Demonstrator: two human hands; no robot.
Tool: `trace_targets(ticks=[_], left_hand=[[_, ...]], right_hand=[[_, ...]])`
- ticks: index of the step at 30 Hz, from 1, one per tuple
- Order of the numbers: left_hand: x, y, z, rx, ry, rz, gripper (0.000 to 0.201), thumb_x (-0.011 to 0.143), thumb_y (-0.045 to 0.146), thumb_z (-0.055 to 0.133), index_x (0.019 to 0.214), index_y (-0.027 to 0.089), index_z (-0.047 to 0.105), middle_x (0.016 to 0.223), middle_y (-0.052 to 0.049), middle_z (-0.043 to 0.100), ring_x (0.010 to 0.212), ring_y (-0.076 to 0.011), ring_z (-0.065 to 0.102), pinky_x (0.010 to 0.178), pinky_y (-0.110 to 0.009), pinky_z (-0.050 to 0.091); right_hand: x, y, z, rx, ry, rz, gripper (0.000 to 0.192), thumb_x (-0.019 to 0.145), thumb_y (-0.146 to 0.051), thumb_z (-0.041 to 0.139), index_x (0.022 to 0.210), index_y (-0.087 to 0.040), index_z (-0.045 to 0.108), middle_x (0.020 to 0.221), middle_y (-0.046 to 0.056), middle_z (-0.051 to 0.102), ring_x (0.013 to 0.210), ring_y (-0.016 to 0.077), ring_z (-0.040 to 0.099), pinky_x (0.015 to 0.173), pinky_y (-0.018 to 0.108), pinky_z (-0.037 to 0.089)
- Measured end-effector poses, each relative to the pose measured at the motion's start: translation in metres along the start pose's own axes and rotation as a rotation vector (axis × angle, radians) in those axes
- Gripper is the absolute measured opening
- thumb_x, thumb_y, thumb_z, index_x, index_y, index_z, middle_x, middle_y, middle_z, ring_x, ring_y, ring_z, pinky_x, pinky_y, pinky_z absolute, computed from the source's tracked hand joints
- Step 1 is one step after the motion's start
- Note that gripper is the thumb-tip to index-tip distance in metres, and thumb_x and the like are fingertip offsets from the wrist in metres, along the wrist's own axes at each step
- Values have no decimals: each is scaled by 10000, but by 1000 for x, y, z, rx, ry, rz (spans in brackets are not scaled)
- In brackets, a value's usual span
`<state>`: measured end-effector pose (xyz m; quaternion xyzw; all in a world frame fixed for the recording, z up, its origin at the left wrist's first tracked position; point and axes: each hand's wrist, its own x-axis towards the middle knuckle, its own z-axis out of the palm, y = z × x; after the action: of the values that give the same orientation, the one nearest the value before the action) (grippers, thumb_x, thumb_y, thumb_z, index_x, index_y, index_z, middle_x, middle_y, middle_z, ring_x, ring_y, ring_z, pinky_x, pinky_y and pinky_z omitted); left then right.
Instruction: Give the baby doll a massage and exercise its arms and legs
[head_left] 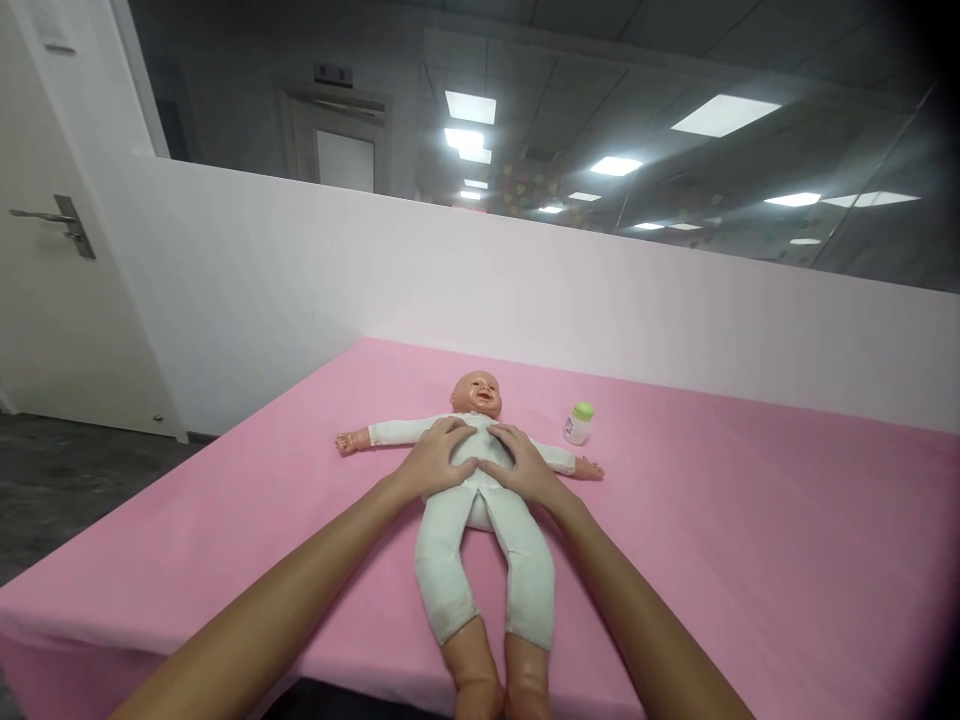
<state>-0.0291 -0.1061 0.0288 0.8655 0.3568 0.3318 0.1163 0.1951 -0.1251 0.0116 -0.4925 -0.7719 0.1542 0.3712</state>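
A baby doll (487, 508) with a white cloth body lies on its back, arms spread and legs toward me. My left hand (439, 460) rests on one side of its torso, fingers stretched over the chest and thumb pointing inward. On the other side of the torso lies my right hand (521, 465), placed the same way. The two thumbs come close together at the middle of the belly. Neither hand is closed around the doll. Beyond the doll's arm on the right stands a small clear bottle (577, 428) with a green cap.
A pink cloth (712, 520) covers the table and hangs over its front edge. Behind it runs a white half wall (525, 290) with dark glass above, reflecting ceiling lights. A door (67, 300) with a metal handle is at the left, above a dark floor.
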Motion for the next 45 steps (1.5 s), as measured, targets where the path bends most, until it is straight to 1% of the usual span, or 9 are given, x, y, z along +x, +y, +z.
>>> trace_targets(ticks=[4,8,11,21,29,31,36,38,45], left_hand=[[0,-4,-1,-42,-60,-16,583,882,401,650,1424,200,570,1425,-133,511,1357,-331,462,1174,-506,366],[5,-3,0,-31,-8,-27,487,868,332,642,1336,193,644,1272,-119,588,1227,-305,544,1105,-492,437],[6,0,0,-29,39,-47,445,858,334,653,1278,191,683,1200,-111,611,1180,-297,561,1068,-477,469],[0,0,-4,95,10,31,521,869,347,642,1363,185,611,1398,-141,560,1318,-329,491,1148,-514,388],[5,4,-3,122,34,14,313,838,318,656,1126,196,661,1155,-100,645,1102,-303,586,996,-489,487],[4,3,-3,147,39,27,311,839,337,662,1119,201,664,1158,-100,642,1105,-309,584,991,-495,485],[0,-1,1,145,-5,60,450,907,374,606,1326,210,610,1370,-124,589,1293,-326,516,1103,-519,416],[0,-2,1,138,-16,54,462,918,375,592,1349,210,595,1396,-128,575,1308,-325,506,1111,-516,411],[5,1,0,153,20,36,287,861,340,636,1111,202,660,1140,-92,648,1094,-295,593,982,-470,494]], right_hand=[[0,8,0,31,-60,31,761,835,-563,719,1499,-299,459,1580,86,414,1465,320,372,1202,529,328],[7,13,5,45,10,15,616,827,-495,729,1371,-253,569,1403,102,572,1312,306,528,1119,516,426],[8,9,5,64,43,25,559,820,-474,734,1309,-240,598,1339,99,608,1258,298,565,1089,507,451],[1,5,2,120,-19,52,672,838,-431,717,1458,-291,497,1539,74,474,1425,296,429,1196,518,336],[11,2,8,17,92,36,389,785,-347,721,1141,-215,640,1154,75,650,1115,280,600,1014,488,482],[10,0,7,12,90,32,401,784,-350,723,1152,-217,637,1178,76,648,1140,282,589,1023,481,477],[3,0,6,32,32,13,560,843,-403,688,1370,-261,561,1446,77,549,1355,287,481,1156,496,371],[3,0,6,30,27,22,582,851,-413,684,1396,-261,547,1478,80,530,1377,288,466,1171,500,352],[8,-6,3,-20,70,37,406,799,-377,725,1167,-219,657,1178,79,680,1135,288,603,1007,473,481]])
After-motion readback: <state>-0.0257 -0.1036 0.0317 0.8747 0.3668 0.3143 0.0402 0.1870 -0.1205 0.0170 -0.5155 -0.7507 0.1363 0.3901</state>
